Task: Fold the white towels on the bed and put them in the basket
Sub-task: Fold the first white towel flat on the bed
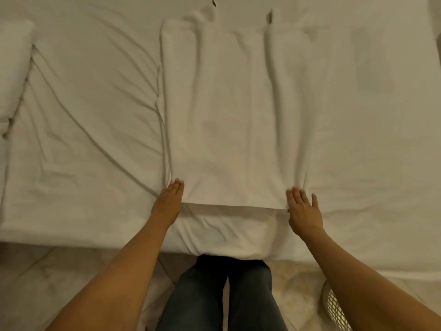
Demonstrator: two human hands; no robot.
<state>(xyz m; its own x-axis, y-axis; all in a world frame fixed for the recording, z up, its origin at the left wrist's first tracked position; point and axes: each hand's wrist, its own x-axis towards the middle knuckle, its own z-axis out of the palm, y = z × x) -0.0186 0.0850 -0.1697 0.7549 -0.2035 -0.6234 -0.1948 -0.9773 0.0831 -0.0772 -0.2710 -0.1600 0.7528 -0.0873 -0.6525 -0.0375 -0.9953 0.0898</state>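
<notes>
A long white towel (229,111) lies spread flat on the bed (83,115), running from the near edge away from me, with lengthwise creases. My left hand (170,200) rests on its near left corner with the fingers straight and its thumb hidden. My right hand (304,211) lies flat on the near right corner, fingers spread. Neither hand has cloth lifted off the bed. A white lattice basket (334,309) stands on the floor at the lower right, partly hidden by my right forearm.
A white pillow (13,68) lies at the bed's left edge. The sheet is wrinkled to the left of the towel. My legs in dark jeans (224,297) stand against the bed's near edge on a pale tiled floor (47,271).
</notes>
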